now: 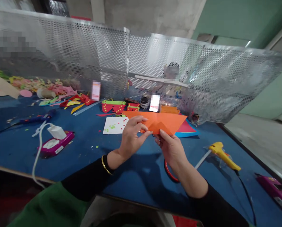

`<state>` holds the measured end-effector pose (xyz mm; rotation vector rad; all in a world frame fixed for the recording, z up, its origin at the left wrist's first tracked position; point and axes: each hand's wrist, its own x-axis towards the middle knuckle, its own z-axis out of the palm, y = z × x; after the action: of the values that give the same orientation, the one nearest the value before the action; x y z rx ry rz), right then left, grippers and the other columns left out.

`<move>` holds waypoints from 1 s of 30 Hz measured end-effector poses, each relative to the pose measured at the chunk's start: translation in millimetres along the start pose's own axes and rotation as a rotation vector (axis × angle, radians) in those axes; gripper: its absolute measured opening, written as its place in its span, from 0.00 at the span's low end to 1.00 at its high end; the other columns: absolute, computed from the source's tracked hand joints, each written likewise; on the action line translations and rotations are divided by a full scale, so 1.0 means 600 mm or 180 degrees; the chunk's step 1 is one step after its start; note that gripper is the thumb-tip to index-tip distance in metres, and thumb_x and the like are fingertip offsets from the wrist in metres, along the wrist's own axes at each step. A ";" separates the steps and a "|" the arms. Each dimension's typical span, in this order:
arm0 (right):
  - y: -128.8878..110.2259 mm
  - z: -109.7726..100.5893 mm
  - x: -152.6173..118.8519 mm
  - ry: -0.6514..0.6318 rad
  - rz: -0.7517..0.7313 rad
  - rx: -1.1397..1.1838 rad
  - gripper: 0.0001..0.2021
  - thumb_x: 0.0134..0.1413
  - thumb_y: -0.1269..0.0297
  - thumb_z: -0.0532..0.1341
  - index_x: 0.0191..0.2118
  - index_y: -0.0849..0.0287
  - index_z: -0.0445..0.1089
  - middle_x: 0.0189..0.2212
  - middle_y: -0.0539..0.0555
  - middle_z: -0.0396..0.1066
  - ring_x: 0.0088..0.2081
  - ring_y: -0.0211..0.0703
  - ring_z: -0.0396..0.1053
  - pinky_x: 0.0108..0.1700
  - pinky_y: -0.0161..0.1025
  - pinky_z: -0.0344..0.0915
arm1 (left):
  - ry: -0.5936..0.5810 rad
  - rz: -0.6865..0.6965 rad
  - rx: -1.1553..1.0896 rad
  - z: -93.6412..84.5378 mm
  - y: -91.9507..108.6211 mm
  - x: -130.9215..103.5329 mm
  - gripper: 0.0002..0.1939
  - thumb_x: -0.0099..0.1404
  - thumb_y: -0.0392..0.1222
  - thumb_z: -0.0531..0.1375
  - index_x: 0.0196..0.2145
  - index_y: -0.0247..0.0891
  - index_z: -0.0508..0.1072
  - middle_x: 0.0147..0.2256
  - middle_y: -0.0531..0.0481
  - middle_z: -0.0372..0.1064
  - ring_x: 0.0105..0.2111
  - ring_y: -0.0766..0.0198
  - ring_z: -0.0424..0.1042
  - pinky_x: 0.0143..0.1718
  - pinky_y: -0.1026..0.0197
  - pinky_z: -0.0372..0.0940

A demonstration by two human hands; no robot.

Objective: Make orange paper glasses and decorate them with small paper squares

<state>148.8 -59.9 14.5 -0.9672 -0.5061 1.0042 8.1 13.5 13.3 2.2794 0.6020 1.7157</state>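
Note:
Above the blue table, my two hands hold a sheet of orange paper (pixel 171 118), which is creased and bent along its lower edge. My left hand (pixel 133 138) pinches the left part of that edge between thumb and fingers. At the lower middle, my right hand (pixel 172 149) grips the paper with the thumb on top and the fingers underneath. A red loop handle (pixel 167 171) lies on the table, partly hidden by my right wrist. Behind the paper, a white card (pixel 115 123) with red and green dots lies flat, beside red and blue sheets (pixel 190 128).
On the right lie a yellow glue gun (pixel 222 154) with its cord and a purple power strip (pixel 274 190). To the left are another purple power strip (pixel 57 143) and a blue glue gun (pixel 38 118). Red paper masks (pixel 113 106), phones and paper scraps line the perforated metal screen (pixel 103 53).

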 end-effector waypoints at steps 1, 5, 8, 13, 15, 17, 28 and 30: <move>0.007 0.001 0.005 0.0070 -0.0050 0.0032 0.25 0.26 0.57 0.80 0.36 0.58 0.77 0.35 0.51 0.80 0.30 0.37 0.75 0.30 0.32 0.70 | 0.0063 0.0040 0.0165 0.001 -0.006 -0.006 0.05 0.65 0.40 0.66 0.34 0.40 0.73 0.51 0.43 0.72 0.55 0.54 0.69 0.59 0.49 0.63; 0.024 -0.019 0.017 0.0402 -0.0161 0.0190 0.24 0.24 0.60 0.80 0.33 0.59 0.76 0.27 0.48 0.77 0.25 0.35 0.71 0.25 0.30 0.67 | 0.0820 -0.0533 0.0090 0.012 -0.017 -0.026 0.25 0.58 0.50 0.72 0.49 0.41 0.70 0.54 0.41 0.67 0.56 0.51 0.67 0.54 0.49 0.66; 0.030 -0.030 0.019 0.0589 -0.0247 0.0253 0.25 0.24 0.60 0.80 0.34 0.59 0.76 0.28 0.48 0.77 0.26 0.35 0.72 0.26 0.30 0.66 | 0.1109 -0.1776 -0.0645 0.033 -0.015 -0.038 0.29 0.52 0.53 0.73 0.46 0.39 0.69 0.48 0.42 0.71 0.49 0.54 0.71 0.47 0.53 0.68; 0.049 -0.021 0.007 0.0571 -0.0211 0.0173 0.24 0.25 0.58 0.79 0.33 0.59 0.76 0.29 0.49 0.77 0.27 0.35 0.71 0.27 0.31 0.65 | -0.0167 -0.3148 -0.2448 0.056 0.005 -0.049 0.22 0.49 0.51 0.73 0.38 0.36 0.79 0.39 0.43 0.79 0.40 0.55 0.77 0.47 0.52 0.69; 0.057 -0.018 0.002 0.0514 -0.0150 0.0061 0.22 0.26 0.59 0.79 0.32 0.60 0.76 0.27 0.49 0.77 0.25 0.33 0.69 0.25 0.30 0.62 | -0.0276 -0.3326 -0.2644 0.058 0.011 -0.051 0.18 0.47 0.48 0.74 0.35 0.36 0.82 0.36 0.45 0.80 0.36 0.57 0.77 0.44 0.54 0.70; 0.061 -0.018 0.000 0.0451 -0.0086 -0.0052 0.21 0.27 0.60 0.79 0.32 0.60 0.76 0.27 0.49 0.76 0.25 0.33 0.68 0.25 0.30 0.60 | -0.0063 -0.3401 -0.2560 0.058 0.012 -0.053 0.16 0.47 0.46 0.73 0.34 0.36 0.82 0.34 0.46 0.81 0.33 0.60 0.77 0.40 0.56 0.71; 0.068 -0.031 0.006 0.0248 0.0130 -0.0170 0.20 0.26 0.59 0.78 0.29 0.60 0.74 0.22 0.48 0.73 0.22 0.34 0.67 0.24 0.32 0.61 | -0.0016 -0.3527 -0.2478 0.058 0.004 -0.059 0.12 0.46 0.42 0.73 0.29 0.35 0.82 0.26 0.50 0.78 0.25 0.66 0.73 0.32 0.61 0.70; 0.071 -0.030 0.007 0.0252 0.0122 -0.0157 0.20 0.27 0.58 0.78 0.30 0.59 0.74 0.23 0.48 0.73 0.23 0.35 0.68 0.25 0.33 0.62 | 0.0071 -0.3518 -0.2442 0.059 0.004 -0.059 0.12 0.46 0.42 0.72 0.30 0.36 0.81 0.28 0.50 0.78 0.26 0.65 0.73 0.33 0.61 0.70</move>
<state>143.9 -56.0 -31.5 -1.0601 -0.4497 0.9876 34.0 -2.2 -26.8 1.0322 0.7948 1.0866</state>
